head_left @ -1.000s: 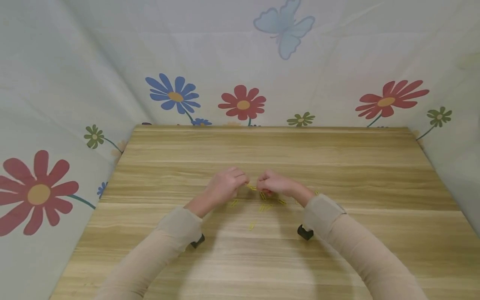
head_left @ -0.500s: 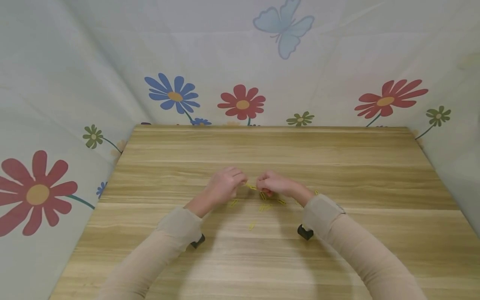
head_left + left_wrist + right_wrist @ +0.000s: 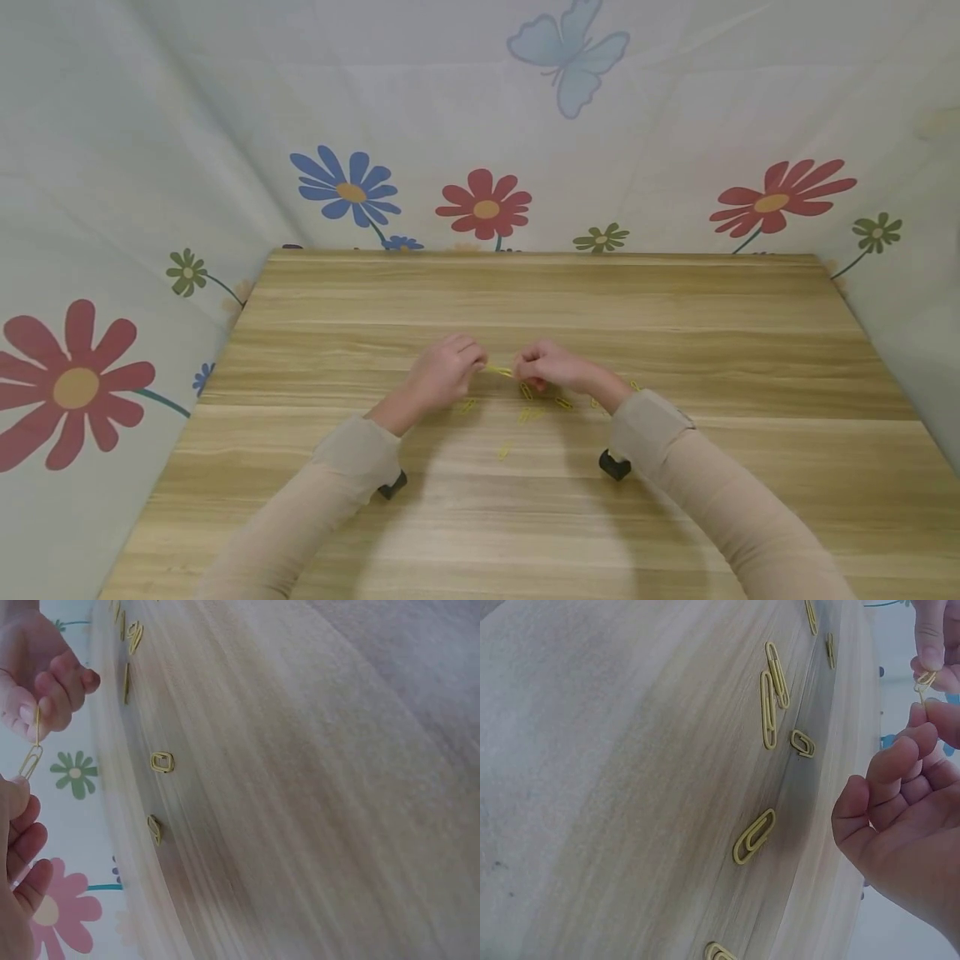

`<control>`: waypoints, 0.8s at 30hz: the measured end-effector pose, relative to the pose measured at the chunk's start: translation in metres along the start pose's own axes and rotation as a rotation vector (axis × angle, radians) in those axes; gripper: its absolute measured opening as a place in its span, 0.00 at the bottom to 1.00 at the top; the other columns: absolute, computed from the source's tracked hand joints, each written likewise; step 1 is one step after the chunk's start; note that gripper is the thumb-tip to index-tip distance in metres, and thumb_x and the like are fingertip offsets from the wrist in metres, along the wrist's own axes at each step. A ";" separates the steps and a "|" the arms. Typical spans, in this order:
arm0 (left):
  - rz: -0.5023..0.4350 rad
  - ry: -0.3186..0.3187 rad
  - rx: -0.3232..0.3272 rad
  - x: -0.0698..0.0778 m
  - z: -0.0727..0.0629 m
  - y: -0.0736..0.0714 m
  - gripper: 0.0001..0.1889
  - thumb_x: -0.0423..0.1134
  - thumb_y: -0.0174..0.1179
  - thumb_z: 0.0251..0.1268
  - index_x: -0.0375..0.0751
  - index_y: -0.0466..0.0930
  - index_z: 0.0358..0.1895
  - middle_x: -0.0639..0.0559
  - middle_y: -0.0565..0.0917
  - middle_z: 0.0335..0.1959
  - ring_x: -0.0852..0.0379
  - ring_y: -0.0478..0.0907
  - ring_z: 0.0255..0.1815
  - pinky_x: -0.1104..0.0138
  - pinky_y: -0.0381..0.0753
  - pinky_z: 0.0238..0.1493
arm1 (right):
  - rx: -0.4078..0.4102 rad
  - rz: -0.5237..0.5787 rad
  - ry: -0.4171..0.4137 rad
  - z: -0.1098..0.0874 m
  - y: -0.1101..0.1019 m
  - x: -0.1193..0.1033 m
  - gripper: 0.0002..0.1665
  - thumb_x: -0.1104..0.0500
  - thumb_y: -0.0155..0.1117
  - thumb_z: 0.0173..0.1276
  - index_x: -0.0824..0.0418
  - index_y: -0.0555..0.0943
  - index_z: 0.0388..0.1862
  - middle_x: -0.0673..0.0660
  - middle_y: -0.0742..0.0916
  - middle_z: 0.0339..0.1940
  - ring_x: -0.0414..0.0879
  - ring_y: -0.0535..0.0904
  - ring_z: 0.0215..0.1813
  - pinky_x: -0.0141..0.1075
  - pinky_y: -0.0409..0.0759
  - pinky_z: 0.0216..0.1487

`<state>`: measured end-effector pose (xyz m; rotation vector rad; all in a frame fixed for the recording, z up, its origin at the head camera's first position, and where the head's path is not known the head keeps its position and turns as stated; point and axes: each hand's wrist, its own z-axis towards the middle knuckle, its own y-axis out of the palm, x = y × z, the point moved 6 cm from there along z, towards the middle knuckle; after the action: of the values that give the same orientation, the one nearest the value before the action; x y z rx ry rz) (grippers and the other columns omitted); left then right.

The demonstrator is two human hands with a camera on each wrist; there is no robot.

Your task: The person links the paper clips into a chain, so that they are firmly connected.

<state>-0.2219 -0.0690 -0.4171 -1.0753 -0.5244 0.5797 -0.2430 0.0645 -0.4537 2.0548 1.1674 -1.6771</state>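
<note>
Above the table, my left hand pinches one end of a yellow paper clip between thumb and finger. Facing it, my right hand grips a second yellow paper clip, mostly covered by its fingertips. The two clips meet end to end in the short gap between the hands and look hooked together in the left wrist view. Below the hands, loose yellow paper clips lie scattered, among them one paper clip under the right hand and another paper clip closer to me.
The wooden table stretches out on all sides of the hands. A pale cloth printed with flowers and a butterfly hangs behind it and along the sides. Black wrist devices show under both cuffs, one device at the right.
My left hand has shifted slightly left, and more of the yellow clips shows between the hands. The right hand stays almost in place; the loose clips lie as before.
</note>
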 end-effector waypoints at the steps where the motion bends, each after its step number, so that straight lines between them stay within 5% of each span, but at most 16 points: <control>1: -0.002 0.001 0.003 0.000 0.000 0.000 0.03 0.36 0.56 0.57 0.42 0.78 0.31 0.54 0.80 0.30 0.58 0.74 0.35 0.69 0.75 0.41 | 0.001 0.004 0.003 0.000 0.000 0.000 0.12 0.64 0.48 0.60 0.72 0.68 0.22 0.49 0.68 0.11 0.41 0.64 0.18 0.32 0.65 0.24; 24: -0.051 -0.041 0.064 -0.004 -0.010 0.003 0.04 0.36 0.60 0.54 0.43 0.79 0.33 0.55 0.80 0.28 0.59 0.75 0.31 0.69 0.75 0.33 | -0.027 0.008 -0.010 -0.002 0.003 -0.006 0.11 0.65 0.49 0.63 0.73 0.71 0.26 0.53 0.70 0.14 0.44 0.64 0.20 0.33 0.67 0.25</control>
<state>-0.2187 -0.0776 -0.4239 -0.9886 -0.5636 0.5709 -0.2394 0.0614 -0.4488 2.0304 1.1707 -1.6567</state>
